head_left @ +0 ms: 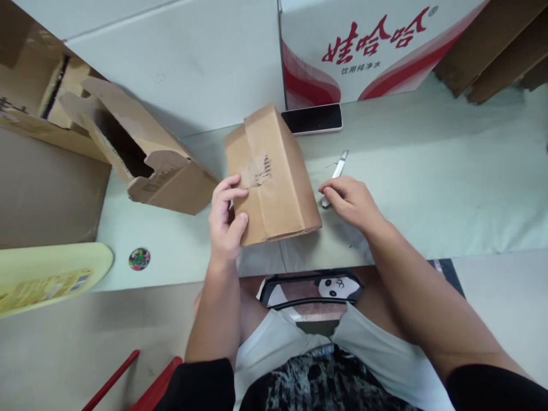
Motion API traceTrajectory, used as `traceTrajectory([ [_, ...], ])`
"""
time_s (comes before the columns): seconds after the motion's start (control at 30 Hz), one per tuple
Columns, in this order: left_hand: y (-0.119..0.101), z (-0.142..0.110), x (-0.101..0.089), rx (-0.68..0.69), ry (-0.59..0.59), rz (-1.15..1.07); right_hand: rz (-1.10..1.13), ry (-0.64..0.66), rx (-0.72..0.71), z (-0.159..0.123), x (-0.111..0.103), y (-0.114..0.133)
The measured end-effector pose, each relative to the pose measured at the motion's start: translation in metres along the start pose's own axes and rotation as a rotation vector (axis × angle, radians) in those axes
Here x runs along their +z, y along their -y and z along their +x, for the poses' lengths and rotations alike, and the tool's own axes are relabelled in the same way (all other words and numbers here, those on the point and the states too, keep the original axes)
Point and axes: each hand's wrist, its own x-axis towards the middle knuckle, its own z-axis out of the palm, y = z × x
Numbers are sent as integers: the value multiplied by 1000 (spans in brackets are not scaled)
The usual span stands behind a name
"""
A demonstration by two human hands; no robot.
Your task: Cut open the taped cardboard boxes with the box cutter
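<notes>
A brown taped carton (280, 182) was set at the middle of the bench (449, 177), turned slightly askew, with a dark, smudged mark on its taped top face. Its left end was grasped by the left hand (226, 220), the thumb and two fingertips being pressed on the top face; the remaining fingers were partly hidden. Just beside the carton's right side, a slim white cutter (339, 165) was pinched under the curled fingers of the right hand (351, 201), its upper end pointed away from the person.

Behind the carton, near its far right corner, a dark-screened phone (317, 119) was laid flat. To the left, a small cardboard box (180, 185) was left with its flaps open, and nearer the front edge a round, colourful disc (139, 258) was placed. At the far left a large cardboard box (47, 191) could be seen, with a pale yellow container (51, 279) in front of it. The back was lined by a plain white box (184, 68) and a white box with red lettering (363, 63). Below the bench's front edge, a panda-decorated item (336, 287) was partly shown.
</notes>
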Motion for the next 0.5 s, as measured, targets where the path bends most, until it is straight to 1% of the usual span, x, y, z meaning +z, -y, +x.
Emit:
traceTrajectory([
  [0.07, 5, 1, -7, -60, 11, -3, 50, 63, -15, -2, 1, 3],
  [0.13, 8, 1, -12, -119, 25, 3, 133, 99, -31, -4, 3, 5],
  [0.27, 16, -3, -14, -218, -3, -1, 390, 59, -30, -7, 11, 3],
  [0.33, 21, -7, -11, -261, 43, -26, 497, 54, -22, -6, 16, 0],
  [0.43, 26, -10, -5, -261, 115, -93, 639, 105, 45, -3, 20, -2],
  [0.5, 25, -11, 2, -204, 100, -102, 729, 137, 111, -2, 22, 0],
])
